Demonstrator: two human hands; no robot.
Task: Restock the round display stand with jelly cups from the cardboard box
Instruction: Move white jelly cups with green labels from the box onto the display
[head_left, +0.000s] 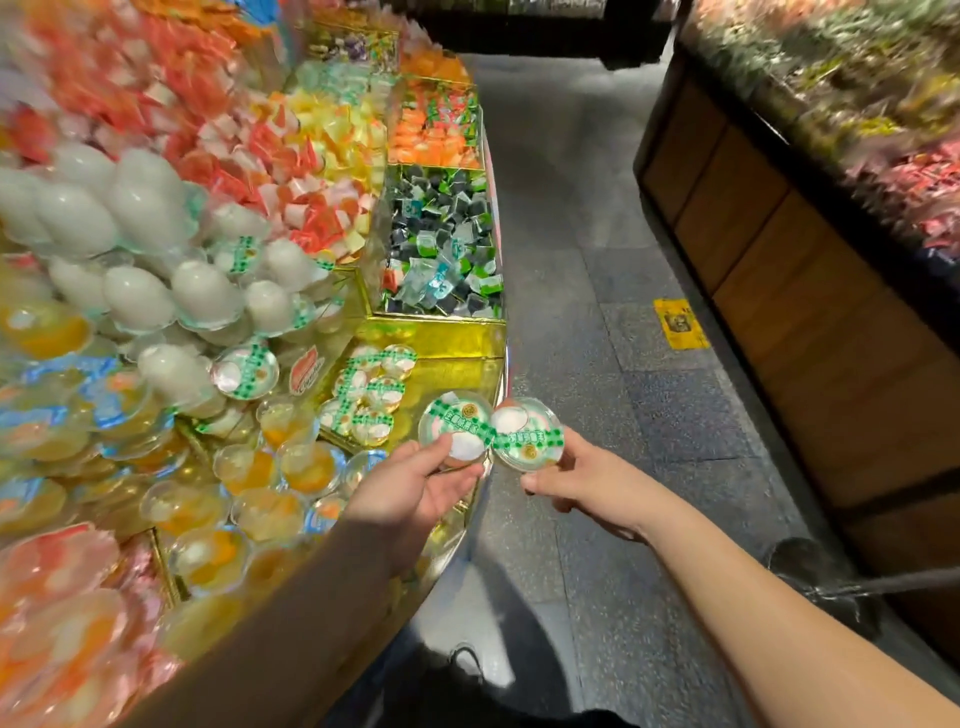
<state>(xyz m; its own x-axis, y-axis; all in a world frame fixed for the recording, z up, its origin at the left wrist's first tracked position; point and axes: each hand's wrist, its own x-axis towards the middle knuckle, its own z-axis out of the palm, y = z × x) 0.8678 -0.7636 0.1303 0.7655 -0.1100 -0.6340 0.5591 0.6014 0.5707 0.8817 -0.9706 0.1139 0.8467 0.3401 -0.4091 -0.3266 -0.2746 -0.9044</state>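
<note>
- Setting: a shop aisle with grey speckled floor (597, 312); a wood-fronted counter (769, 291) runs along the 2 o'clock side, and a yellow floor sticker (680, 323) lies at 3 o'clock of centre.
- Stand (457, 338): round and gold-lined, it fills the frame from 7 to 12 o'clock. Its compartments hold mixed sweets: red and yellow packets at 11 o'clock, dark and green cubes (441, 244) at 12 o'clock, white egg-shaped cups (140, 218) at 10 o'clock, orange-filled cups (270, 483) at 8 o'clock.
- Target bay (467, 371): the gold compartment just above the hands holds only a small cluster of green-banded cups (371, 395) at its left side; much of its gold base shows bare.
- Left hand (415, 488): thumb and fingers pinch one green-banded left cup (454, 428), lid up, at the stand's rim.
- Right hand (576, 480): fingers curled round a second right cup (527, 434) of the same kind, held just outside the rim over the floor. The two cups touch edge to edge.
- Box: not in view; the stock left in it cannot be judged.
- Progress, as judged: restocking of this bay is at an early stage. A few cups are in place, two are in hand and not yet set down, and the bay has room for many more. Neighbouring bays look well filled.
</note>
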